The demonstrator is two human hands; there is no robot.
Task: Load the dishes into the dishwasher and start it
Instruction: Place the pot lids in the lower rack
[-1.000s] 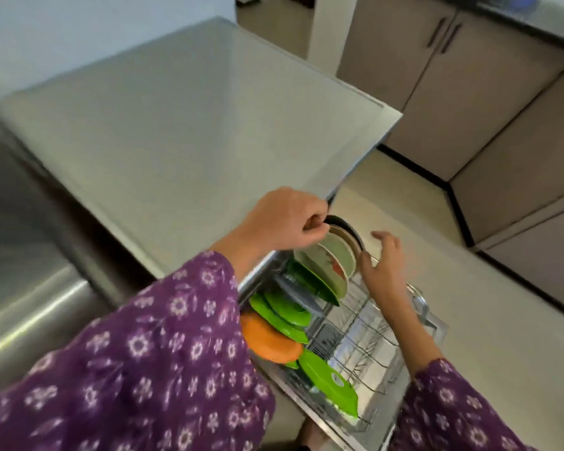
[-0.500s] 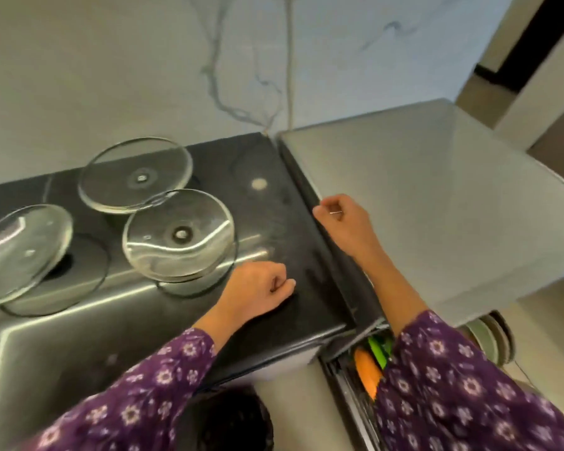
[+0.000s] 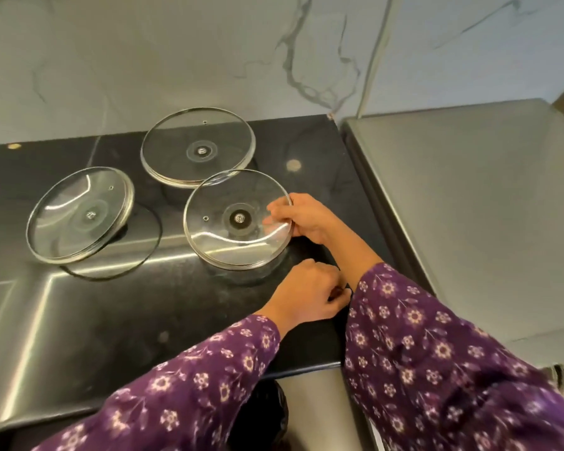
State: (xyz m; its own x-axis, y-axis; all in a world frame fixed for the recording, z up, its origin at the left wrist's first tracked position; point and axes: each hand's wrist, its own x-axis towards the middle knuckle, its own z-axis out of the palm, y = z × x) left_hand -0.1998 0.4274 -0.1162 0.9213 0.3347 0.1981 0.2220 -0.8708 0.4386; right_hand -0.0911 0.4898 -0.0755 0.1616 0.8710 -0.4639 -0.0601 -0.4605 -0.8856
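centre of frame: right hand (image 3: 306, 222) pinches the right rim of the nearest glass lid (image 3: 238, 219) on the black counter (image 3: 111, 320); left hand (image 3: 306, 292), just below, rests with fingers curled, seemingly empty. best lifted level by its metal band, clear of the lid above it (image 3: 197, 148).

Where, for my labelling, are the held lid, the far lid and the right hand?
held lid (image 3: 238, 219): head view, centre hub.
far lid (image 3: 202, 151): head view, centre hub.
right hand (image 3: 308, 221): head view, its back.

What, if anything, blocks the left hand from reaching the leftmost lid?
Probably nothing; yes, it looks reachable. The left hand sits over bare counter, and the leftmost lid lies uncovered to its left.
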